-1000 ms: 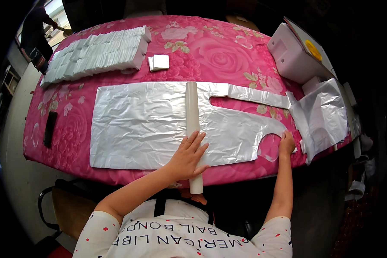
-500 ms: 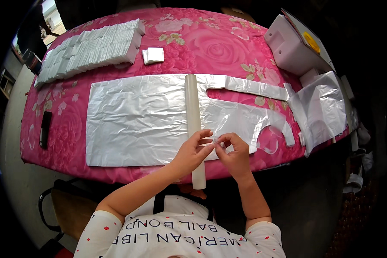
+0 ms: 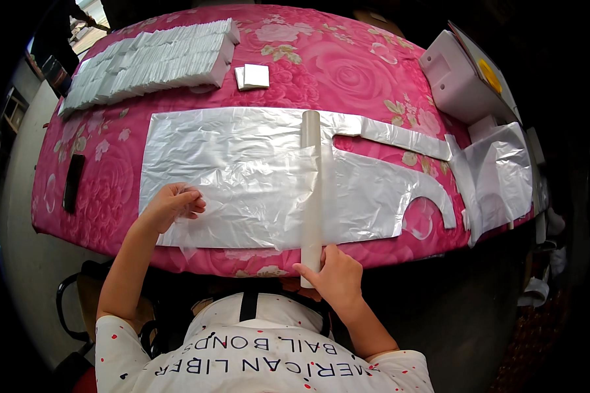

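Note:
A stack of flat, silvery-white plastic aprons (image 3: pixel 236 164) with neck and tie cutouts lies across the table in front of me. Over it, running away from me, rests a long pale tube (image 3: pixel 311 170). My right hand (image 3: pixel 334 275) is closed round the tube's near end, thumb on top. At the stack's near left, my left hand (image 3: pixel 175 206) is closed on the edge of a thin, see-through plastic sheet, lifted a little off the layers below. That top sheet stretches from my left hand toward the tube, under which its far part passes out of clear sight.
Rows of folded white packets (image 3: pixel 151 65) stand at the back left, with two loose square packets (image 3: pixel 255 76) beside them. A black bar-shaped object (image 3: pixel 73 183) lies at left. A white foam box (image 3: pixel 449 75) and crumpled plastic film (image 3: pixel 498 177) occupy the right side.
My hands, together beside the tube before, have parted. The left went far left with the sheet's edge; the right came down onto the tube's near end. The view shifted slightly.

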### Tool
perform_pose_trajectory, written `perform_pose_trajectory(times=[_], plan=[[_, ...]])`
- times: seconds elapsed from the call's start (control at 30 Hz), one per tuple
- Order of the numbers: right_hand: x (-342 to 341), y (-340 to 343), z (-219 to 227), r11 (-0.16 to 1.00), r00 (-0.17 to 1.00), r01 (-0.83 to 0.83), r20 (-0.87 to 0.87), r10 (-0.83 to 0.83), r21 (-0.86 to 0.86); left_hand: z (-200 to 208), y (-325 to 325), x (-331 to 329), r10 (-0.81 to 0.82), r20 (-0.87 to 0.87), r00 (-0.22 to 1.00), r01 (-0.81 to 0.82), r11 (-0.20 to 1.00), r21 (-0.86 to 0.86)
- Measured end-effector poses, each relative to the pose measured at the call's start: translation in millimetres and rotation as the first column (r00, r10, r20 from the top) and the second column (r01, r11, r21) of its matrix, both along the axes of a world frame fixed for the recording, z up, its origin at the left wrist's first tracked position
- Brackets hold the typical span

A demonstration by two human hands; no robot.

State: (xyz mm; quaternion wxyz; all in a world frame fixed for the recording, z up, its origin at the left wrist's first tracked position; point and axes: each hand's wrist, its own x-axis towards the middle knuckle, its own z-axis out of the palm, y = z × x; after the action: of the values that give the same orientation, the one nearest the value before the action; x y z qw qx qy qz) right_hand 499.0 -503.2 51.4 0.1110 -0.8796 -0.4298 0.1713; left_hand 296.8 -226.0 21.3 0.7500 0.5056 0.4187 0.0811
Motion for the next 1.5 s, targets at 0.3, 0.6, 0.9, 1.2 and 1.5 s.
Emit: perform_pose_trajectory(times=[0.3,0.6,0.9,1.2,1.5], plan=[[5.2,-9.0,-8.3,0.994,0.959,0.102,-0.260,-0.110,-0.043,5.9,41.1,-43.9,-0.040,-0.276,0.960,0.122,0.950,0.287],[10.1,-17.3,-4.6,0.992,0.932,0.093,-0.343,-0.118,-0.089,10.5,36.4,-21.4,0.163,-0.434,0.886,0.405,0.183,0.896],[17.3,-19.3,-7.2,0.993,0.929,0.047,-0.361,-0.082,-0.105,-23.5,-80.7,141.3,-0.287,-0.006,0.958,0.073,0.223,0.972],[29.3,-16.0,-3.9,0.988,0.844,0.001,-0.530,-0.083,-0.154,-54.1,-103.3,172.3,-0.260,-0.261,0.930,0.284,0.056,0.957],[120.5,89.3,-17.4,0.989,0.776,0.146,-0.624,-0.091,0.037,-54.8,-105.1,171.0,-0.235,-0.348,0.908,0.359,0.005,0.933]])
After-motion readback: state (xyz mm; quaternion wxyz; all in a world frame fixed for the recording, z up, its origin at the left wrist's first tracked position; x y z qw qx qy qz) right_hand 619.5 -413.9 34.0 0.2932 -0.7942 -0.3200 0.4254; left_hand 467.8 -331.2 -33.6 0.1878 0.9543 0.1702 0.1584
